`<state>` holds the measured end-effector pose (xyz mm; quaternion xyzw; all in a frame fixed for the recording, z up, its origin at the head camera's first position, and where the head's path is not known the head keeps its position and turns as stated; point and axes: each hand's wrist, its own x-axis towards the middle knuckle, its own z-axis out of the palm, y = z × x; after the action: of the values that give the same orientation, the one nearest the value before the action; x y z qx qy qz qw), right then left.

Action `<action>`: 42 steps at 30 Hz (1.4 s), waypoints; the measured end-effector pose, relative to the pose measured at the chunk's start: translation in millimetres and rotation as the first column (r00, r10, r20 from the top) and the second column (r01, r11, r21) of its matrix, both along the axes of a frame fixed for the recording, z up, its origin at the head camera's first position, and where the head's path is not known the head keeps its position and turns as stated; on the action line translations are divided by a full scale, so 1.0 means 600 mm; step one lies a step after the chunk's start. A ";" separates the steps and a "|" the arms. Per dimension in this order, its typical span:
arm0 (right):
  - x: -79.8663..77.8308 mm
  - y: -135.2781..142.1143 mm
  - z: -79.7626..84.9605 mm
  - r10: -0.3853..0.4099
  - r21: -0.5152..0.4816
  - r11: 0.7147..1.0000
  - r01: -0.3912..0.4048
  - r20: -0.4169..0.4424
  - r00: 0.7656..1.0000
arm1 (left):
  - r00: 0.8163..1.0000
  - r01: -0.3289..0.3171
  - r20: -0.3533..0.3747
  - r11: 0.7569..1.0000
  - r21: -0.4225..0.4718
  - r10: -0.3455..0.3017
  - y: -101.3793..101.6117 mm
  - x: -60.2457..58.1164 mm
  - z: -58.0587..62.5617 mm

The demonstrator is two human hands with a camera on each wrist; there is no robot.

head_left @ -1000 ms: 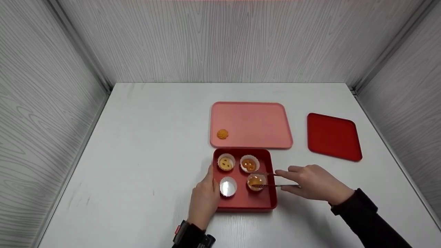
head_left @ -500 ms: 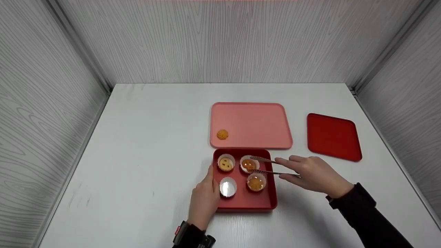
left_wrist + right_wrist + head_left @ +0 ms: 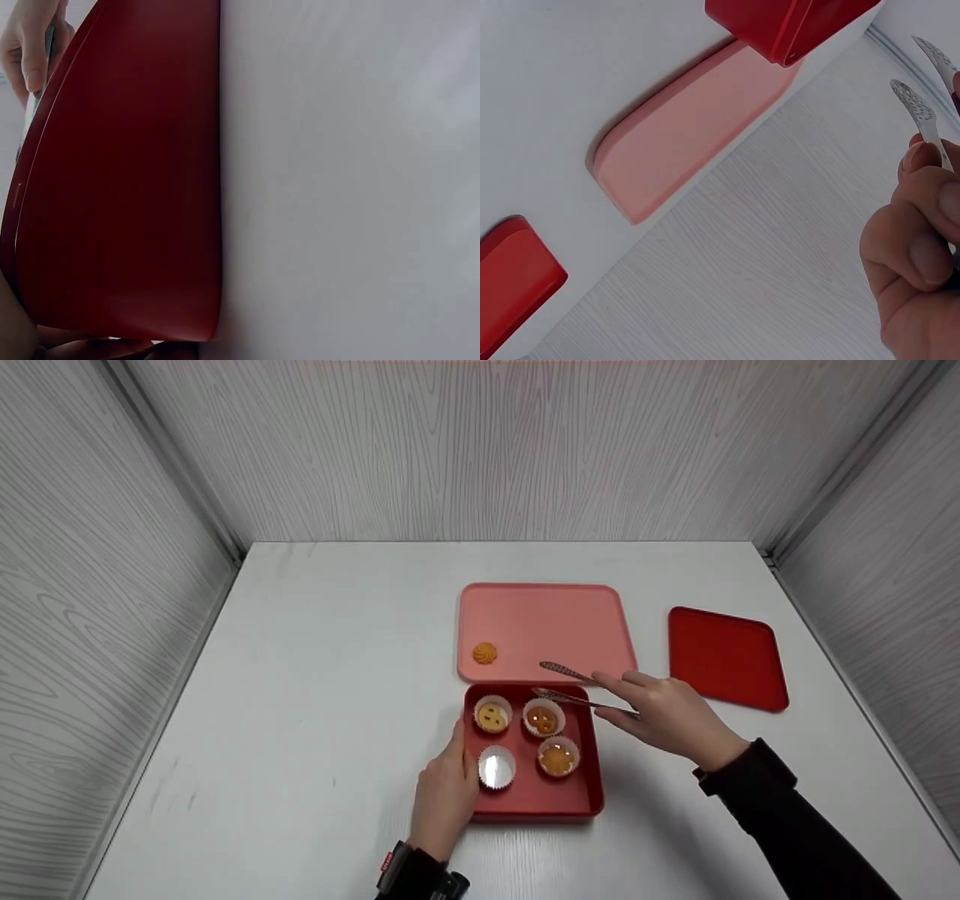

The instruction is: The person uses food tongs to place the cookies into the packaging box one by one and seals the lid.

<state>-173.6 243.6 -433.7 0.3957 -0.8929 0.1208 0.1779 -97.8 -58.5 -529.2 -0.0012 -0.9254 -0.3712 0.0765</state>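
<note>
My right hand (image 3: 667, 720) holds a pair of metal tongs (image 3: 916, 105) with perforated tips. The tongs' arms stand apart with nothing between them, over the back edge of the deep red box (image 3: 525, 802). My left hand (image 3: 446, 791) grips the left wall of that box, though most of its fingers are hidden in the left wrist view. Inside the box are several paper cups: a yellow cookie (image 3: 492, 718) back left, an orange-brown cookie (image 3: 541, 721) back right, a golden cookie (image 3: 557, 760) front right, and a bare white cup (image 3: 496, 767) front left. A swirled cookie (image 3: 484, 652) lies on the pink tray (image 3: 555, 622).
The pink tray lies just behind the box on the white table (image 3: 322, 697). At the right is a flat red tray or lid (image 3: 726, 658). Grey wood-grained panels (image 3: 480, 450) enclose the table at the back and both sides.
My right hand has lifted the tongs from the front right cup, past the back right cup, to the box's back edge. The golden cookie stays in its cup. My left hand keeps still.
</note>
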 end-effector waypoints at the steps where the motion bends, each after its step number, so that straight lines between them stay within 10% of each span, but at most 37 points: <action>1: -0.003 -0.003 0.001 -0.003 -0.001 1.000 0.003 -0.004 1.000 | 1.000 -0.001 0.006 1.000 0.002 0.001 0.000 0.000 0.000; 42: -0.130 -0.117 -0.013 -0.008 -0.007 1.000 0.010 0.208 0.978 | 0.999 0.008 -0.031 1.000 0.008 -0.008 0.004 0.000 -0.002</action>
<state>-251.4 173.1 -441.3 0.3760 -0.9079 0.1645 0.0857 -98.1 -56.4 -530.1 -0.0105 -0.9226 -0.3752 0.0895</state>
